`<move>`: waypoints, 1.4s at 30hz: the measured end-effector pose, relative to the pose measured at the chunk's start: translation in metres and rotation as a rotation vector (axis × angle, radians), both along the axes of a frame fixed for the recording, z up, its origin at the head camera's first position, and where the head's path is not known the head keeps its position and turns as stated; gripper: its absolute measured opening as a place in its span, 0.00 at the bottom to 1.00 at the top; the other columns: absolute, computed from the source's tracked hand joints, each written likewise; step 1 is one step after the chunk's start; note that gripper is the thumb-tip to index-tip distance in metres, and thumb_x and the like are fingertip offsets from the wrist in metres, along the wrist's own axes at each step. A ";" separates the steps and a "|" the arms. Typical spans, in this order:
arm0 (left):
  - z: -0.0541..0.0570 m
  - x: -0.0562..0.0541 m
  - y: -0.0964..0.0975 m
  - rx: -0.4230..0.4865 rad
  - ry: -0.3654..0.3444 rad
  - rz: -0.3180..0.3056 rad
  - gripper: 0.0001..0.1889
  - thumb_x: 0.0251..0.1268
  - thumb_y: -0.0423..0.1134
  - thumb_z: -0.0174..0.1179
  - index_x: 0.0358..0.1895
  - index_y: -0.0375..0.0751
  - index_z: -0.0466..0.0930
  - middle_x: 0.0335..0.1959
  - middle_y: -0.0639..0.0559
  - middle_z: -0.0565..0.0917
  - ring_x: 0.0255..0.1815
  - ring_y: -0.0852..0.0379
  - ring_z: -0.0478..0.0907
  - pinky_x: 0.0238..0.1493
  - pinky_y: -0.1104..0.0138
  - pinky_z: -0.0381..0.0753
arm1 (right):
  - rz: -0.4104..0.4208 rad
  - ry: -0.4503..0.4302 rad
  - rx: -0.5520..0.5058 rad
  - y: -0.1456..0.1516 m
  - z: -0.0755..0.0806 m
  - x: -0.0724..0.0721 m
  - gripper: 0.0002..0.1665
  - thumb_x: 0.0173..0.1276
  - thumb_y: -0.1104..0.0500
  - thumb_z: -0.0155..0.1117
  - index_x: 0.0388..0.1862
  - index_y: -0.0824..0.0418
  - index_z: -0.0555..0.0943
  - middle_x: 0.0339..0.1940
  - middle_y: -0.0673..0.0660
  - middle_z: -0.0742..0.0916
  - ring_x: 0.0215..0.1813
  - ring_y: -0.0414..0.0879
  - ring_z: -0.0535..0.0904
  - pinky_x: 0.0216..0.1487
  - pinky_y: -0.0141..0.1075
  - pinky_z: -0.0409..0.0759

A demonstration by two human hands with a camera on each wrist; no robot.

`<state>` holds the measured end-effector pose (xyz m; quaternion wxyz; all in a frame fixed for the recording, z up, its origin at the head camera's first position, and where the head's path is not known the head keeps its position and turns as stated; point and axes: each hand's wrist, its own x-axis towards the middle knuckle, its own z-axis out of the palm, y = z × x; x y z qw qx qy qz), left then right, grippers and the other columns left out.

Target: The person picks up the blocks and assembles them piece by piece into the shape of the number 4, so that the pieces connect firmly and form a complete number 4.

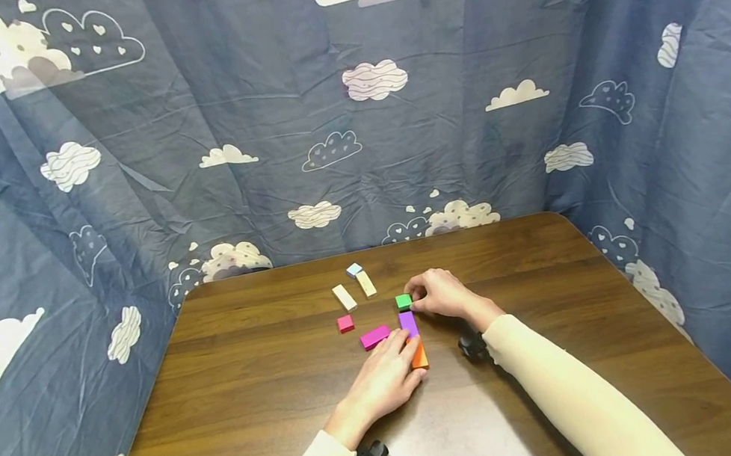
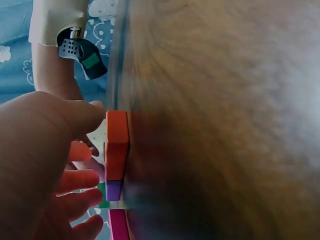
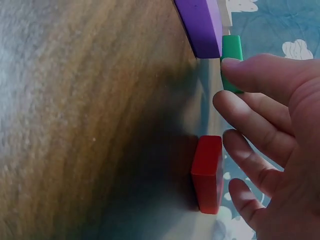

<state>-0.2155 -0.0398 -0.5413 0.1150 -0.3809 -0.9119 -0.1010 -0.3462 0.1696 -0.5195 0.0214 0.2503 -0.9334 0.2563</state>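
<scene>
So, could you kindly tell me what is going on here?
A person's right hand appears to pinch the green block on a wooden table, while the left hand is at the orange block, its fingers fairly straight. The purple block lies between those two blocks, roughly in line with them. The magenta block lies to the left of that row.

The left hand (image 2: 40, 160), fingers spread, is positioned at the orange block (image 2: 117, 145), thumb tip beside one end. The purple block (image 2: 113, 190) appears at the opposite end; the magenta block (image 2: 119, 225) lies near. Fingertips partly cover the green block (image 2: 104, 196). The visible table (image 2: 215, 125) edge borders the cloud-print curtain (image 2: 12, 80).
</scene>
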 end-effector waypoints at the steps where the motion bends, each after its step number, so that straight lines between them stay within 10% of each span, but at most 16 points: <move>1: 0.001 0.000 0.001 -0.006 -0.005 0.003 0.31 0.71 0.52 0.61 0.70 0.38 0.71 0.68 0.39 0.73 0.71 0.43 0.68 0.70 0.50 0.67 | -0.004 0.002 0.000 0.000 0.000 0.000 0.13 0.56 0.57 0.77 0.41 0.54 0.87 0.24 0.39 0.84 0.30 0.37 0.77 0.40 0.41 0.77; 27: 0.000 -0.003 0.011 -0.088 0.103 0.022 0.27 0.67 0.49 0.65 0.63 0.36 0.77 0.64 0.40 0.76 0.68 0.44 0.72 0.69 0.56 0.69 | 0.018 -0.012 0.088 0.000 0.002 0.002 0.13 0.54 0.58 0.76 0.40 0.53 0.89 0.23 0.39 0.84 0.30 0.37 0.78 0.42 0.45 0.77; 42: 0.001 -0.004 0.009 -0.076 0.065 0.025 0.26 0.68 0.47 0.65 0.62 0.35 0.77 0.64 0.40 0.76 0.67 0.44 0.72 0.69 0.55 0.69 | -0.017 0.035 0.120 -0.010 -0.001 0.003 0.13 0.62 0.60 0.64 0.44 0.51 0.90 0.40 0.47 0.89 0.48 0.49 0.84 0.47 0.53 0.76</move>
